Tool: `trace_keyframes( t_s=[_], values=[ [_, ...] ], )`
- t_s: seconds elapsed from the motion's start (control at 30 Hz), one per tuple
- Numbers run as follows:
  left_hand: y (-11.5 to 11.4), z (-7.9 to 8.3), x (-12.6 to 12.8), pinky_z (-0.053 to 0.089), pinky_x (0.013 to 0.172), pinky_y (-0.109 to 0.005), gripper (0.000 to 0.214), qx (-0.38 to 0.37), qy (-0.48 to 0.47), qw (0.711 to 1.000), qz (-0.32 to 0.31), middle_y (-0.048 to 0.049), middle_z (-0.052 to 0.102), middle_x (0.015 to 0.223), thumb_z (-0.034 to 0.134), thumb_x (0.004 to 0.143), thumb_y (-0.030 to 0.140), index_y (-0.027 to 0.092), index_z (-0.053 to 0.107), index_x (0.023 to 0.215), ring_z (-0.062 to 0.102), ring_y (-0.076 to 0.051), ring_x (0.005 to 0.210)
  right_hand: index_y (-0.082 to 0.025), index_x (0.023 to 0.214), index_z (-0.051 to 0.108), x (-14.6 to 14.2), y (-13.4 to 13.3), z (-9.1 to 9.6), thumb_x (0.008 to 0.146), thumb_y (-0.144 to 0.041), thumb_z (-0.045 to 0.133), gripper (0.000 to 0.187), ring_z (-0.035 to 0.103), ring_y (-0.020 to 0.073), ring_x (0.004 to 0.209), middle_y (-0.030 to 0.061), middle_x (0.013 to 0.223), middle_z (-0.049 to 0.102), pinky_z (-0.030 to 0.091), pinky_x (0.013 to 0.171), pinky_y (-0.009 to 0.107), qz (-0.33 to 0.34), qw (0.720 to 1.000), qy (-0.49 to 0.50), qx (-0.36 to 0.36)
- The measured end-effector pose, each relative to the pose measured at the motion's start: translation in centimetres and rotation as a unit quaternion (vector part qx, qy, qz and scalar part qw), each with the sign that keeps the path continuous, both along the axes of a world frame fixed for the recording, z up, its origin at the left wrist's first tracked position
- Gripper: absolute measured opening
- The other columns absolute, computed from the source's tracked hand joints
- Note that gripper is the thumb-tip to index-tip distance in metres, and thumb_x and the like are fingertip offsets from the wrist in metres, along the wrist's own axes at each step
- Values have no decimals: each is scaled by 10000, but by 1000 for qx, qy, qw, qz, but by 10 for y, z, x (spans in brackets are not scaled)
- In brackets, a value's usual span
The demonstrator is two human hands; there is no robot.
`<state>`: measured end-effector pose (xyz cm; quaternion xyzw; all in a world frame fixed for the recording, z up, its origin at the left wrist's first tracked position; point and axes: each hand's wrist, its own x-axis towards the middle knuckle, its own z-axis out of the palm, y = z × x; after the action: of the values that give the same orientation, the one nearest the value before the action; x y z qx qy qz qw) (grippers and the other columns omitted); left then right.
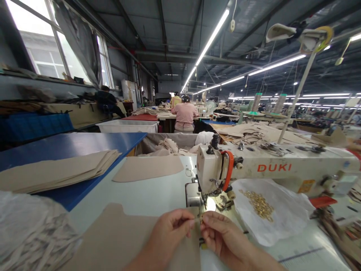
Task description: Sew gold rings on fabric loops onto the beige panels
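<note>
Both my hands meet just in front of the sewing machine's needle area. My left hand (168,234) is closed in a pinch on a small, thin strip (197,218) of pale material. With thumb and forefinger, my right hand (224,235) pinches a small gold-coloured metal ring (201,219) at the strip's end; the fingers partly cover it. Under my left hand and forearm lies a large beige fabric panel (113,237), its right edge near the needle plate. The white sewing machine (245,165) has its lamp lit beside the presser foot.
A pile of gold metal rings (259,205) rests on a white cloth (287,214) at right. Another beige panel (149,167) lies behind the plate, and stacked panels (62,169) cover part of a blue table (118,139). A crumpled bundle (34,233) sits at left. People sit farther back.
</note>
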<state>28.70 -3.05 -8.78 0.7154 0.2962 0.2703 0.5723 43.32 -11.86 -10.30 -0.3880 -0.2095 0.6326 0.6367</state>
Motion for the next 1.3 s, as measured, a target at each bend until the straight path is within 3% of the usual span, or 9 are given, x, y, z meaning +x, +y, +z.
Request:
trace_keyframes(
  t_s=[0.13, 0.23, 0.33, 0.47, 0.57, 0.7, 0.97, 1.17, 1.3],
  values=[
    [1, 1, 0, 399, 568, -258, 188, -40, -1, 999, -8, 16, 574, 561, 622, 649, 340, 155, 654, 667, 507, -142, 551, -165, 893, 695, 3, -2, 4, 616, -405, 844, 394, 597, 107, 591, 7, 708, 667, 465, 570, 209, -34, 989, -140, 36],
    [0, 0, 0, 396, 553, -255, 183, -62, -16, 998, -8, 23, 577, 561, 637, 630, 332, 159, 632, 688, 508, -134, 537, -172, 791, 688, 4, -1, 4, 599, -426, 839, 353, 584, 124, 633, -4, 694, 652, 455, 603, 224, -77, 962, -247, 88],
    [-1, 1, 1, 385, 537, -244, 163, -71, -32, 997, -13, 43, 564, 537, 659, 622, 311, 175, 588, 676, 502, -121, 513, -171, 712, 667, 2, 4, 2, 617, -451, 817, 331, 559, 121, 591, -10, 635, 633, 437, 570, 224, -58, 951, -289, 93],
    [0, 3, 0, 399, 540, -245, 254, -99, -48, 994, -16, 30, 599, 544, 709, 628, 376, 184, 551, 673, 521, -123, 511, -168, 657, 641, 0, 12, 2, 571, -462, 840, 365, 541, 104, 516, -26, 564, 606, 426, 525, 216, -6, 964, -259, 66],
    [3, 3, -3, 435, 595, -266, 357, -182, -73, 981, -10, 8, 636, 604, 683, 672, 500, 172, 588, 775, 568, -137, 554, -160, 668, 645, 0, 15, 2, 544, -467, 853, 392, 555, 101, 514, -24, 570, 616, 442, 543, 221, -3, 977, -206, 48],
    [5, -1, -2, 423, 627, -258, 395, -242, -51, 969, -27, 2, 660, 704, 756, 610, 417, 160, 613, 875, 573, -121, 584, -147, 680, 651, -1, 15, 1, 537, -452, 864, 399, 570, 101, 540, -12, 586, 632, 442, 565, 220, -22, 986, -158, 43],
    [4, 4, 0, 373, 596, -241, 218, -211, 2, 977, -38, 25, 600, 599, 699, 605, 319, 169, 557, 675, 512, -123, 583, -164, 679, 613, -4, 12, -1, 607, -467, 816, 371, 527, 107, 533, -27, 572, 588, 405, 561, 233, 2, 977, -206, 59],
    [3, -3, -3, 334, 561, -231, 89, -62, 24, 997, -30, 58, 487, 597, 579, 613, 229, 188, 504, 637, 447, -123, 592, -191, 807, 553, -9, 3, -1, 696, -261, 728, 219, 509, 127, 635, -34, 681, 552, 389, 593, 234, -12, 930, -346, 120],
    [2, -9, -4, 345, 571, -236, 81, -26, 29, 999, -10, 52, 476, 612, 571, 642, 239, 191, 508, 655, 452, -131, 601, -190, 761, 538, -9, 1, -1, 701, -213, 681, 157, 527, 142, 654, -19, 689, 553, 404, 607, 244, -25, 907, -405, 115]
  ],
)
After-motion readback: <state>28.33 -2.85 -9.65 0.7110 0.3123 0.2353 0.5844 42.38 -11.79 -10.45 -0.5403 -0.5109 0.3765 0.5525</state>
